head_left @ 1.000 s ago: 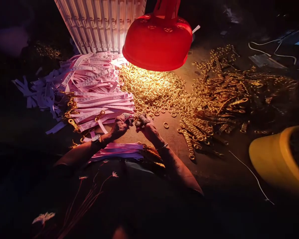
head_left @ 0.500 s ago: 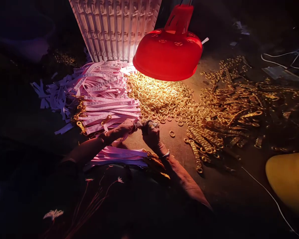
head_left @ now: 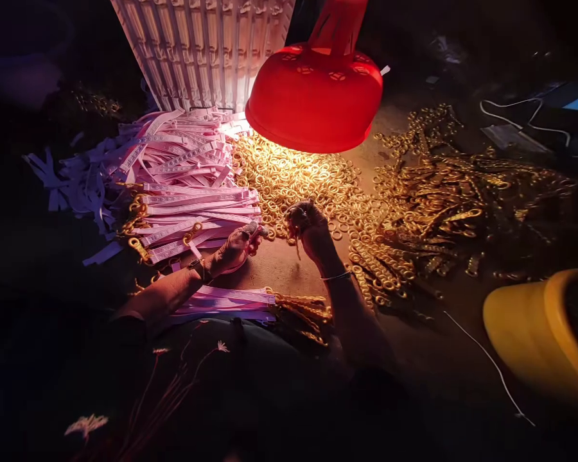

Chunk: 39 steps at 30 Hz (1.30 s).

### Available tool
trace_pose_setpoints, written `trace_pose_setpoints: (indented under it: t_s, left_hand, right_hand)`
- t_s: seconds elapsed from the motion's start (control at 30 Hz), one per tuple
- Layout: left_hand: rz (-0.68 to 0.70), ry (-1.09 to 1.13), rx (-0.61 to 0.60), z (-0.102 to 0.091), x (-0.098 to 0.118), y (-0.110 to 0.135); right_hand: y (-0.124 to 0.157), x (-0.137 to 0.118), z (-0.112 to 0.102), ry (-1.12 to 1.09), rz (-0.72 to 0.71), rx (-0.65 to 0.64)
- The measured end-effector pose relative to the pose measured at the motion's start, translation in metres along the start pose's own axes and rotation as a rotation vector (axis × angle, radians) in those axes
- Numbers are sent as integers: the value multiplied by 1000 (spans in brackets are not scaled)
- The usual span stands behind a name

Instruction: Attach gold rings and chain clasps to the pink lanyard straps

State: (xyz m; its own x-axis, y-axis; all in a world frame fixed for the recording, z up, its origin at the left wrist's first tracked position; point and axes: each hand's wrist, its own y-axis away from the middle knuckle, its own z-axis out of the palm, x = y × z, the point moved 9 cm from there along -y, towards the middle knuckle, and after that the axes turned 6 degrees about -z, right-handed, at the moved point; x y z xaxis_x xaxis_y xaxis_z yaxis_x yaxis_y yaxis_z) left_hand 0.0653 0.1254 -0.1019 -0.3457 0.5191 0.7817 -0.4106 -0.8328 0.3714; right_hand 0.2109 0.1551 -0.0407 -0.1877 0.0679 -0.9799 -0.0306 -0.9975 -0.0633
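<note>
My left hand (head_left: 236,249), with grey wrapping on its fingertips, is closed in a pinch on a pink strap (head_left: 234,267) that curves beneath the palm. To its right, my right hand (head_left: 311,230) is closed with the fingers curled, beside the pile of gold rings (head_left: 289,170). A thin gold-coloured piece (head_left: 297,248) hangs below its fingers; its exact kind is too small to tell. Stacked pink straps (head_left: 197,215) with gold snap hooks (head_left: 137,247) lie just behind my left hand. More straps (head_left: 231,301) with gold ends lie in front of my wrists.
A red lamp shade (head_left: 315,99) hangs low over the rings. A ribbed pale panel (head_left: 207,51) stands behind the straps. On the right lie gold ring chains (head_left: 385,256), a white cable (head_left: 491,359) and a yellow bucket (head_left: 520,321).
My hands have come apart: the right has moved right and up towards the rings, with a gold piece dangling. The left stays near the straps. The whole view has shifted slightly.
</note>
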Motion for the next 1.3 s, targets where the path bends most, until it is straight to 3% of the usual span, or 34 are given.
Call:
trace_pose_setpoints:
  t_s: [0.1, 0.2, 0.33, 0.5, 0.67, 0.87, 1.0, 1.13, 1.2, 1.3]
  left_hand:
    - [-50, 8, 45, 0, -2, 2]
    - [-69, 23, 54, 1, -3, 5]
    - [-113, 121, 37, 4, -5, 10]
    - [-183, 158, -5, 7, -11, 9]
    - [-89, 22, -38, 9, -4, 14]
    - [56, -197, 52, 8, 10, 25]
    - [46, -232, 108, 2, 13, 21]
    - [-54, -229, 48, 3, 20, 22]
    - [-86, -243, 14, 4, 28, 28]
    - [-161, -349, -38, 8, 33, 46]
  right_hand:
    - [18, 11, 20, 144, 24, -120]
    - [31, 24, 33, 184, 46, -158]
    - [40, 33, 38, 233, 57, -136]
    - [48, 23, 36, 311, -8, -45]
    - [47, 21, 37, 317, 0, -75]
    - [38, 20, 41, 377, -16, -145]
    - [29, 9, 44, 421, -89, -142]
    - [38, -7, 58, 500, -157, -330]
    - [53, -10, 63, 563, -121, -428]
    - [82, -11, 63, 706, -46, -456]
